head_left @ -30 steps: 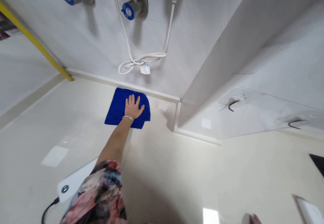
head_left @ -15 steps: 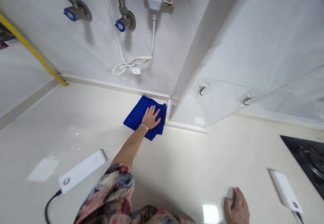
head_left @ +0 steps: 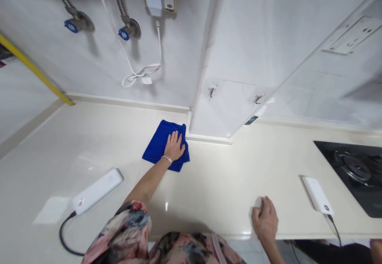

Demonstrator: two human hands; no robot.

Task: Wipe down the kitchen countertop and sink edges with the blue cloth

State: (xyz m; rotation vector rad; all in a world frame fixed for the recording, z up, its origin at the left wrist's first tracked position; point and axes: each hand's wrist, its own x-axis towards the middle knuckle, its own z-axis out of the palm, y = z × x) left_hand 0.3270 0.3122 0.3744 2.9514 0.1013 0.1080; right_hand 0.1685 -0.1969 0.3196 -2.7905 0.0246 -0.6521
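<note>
A blue cloth (head_left: 158,140) lies spread on the cream countertop (head_left: 221,180), close to the corner where the wall juts out. My left hand (head_left: 174,146) rests flat on it, palm down and fingers spread, pressing it to the surface without gripping it. A pale bracelet circles that wrist. Over the counter's front edge at the right, my right hand (head_left: 265,220) leans on the countertop with its fingers curled under. Whether anything is beneath those fingers is hidden.
White power banks with black cables lie on the left (head_left: 97,190) and on the right (head_left: 316,195). A black gas hob (head_left: 355,172) sits far right. The projecting wall (head_left: 209,116) carries hooks (head_left: 258,98). Valves (head_left: 128,31), a looped white cord (head_left: 140,77) and a yellow pipe (head_left: 36,69) line the back.
The camera view has shifted right, bringing more of the hob and a wall socket into sight. My left hand and the cloth have slid slightly away from the wall. My right hand stays on the counter.
</note>
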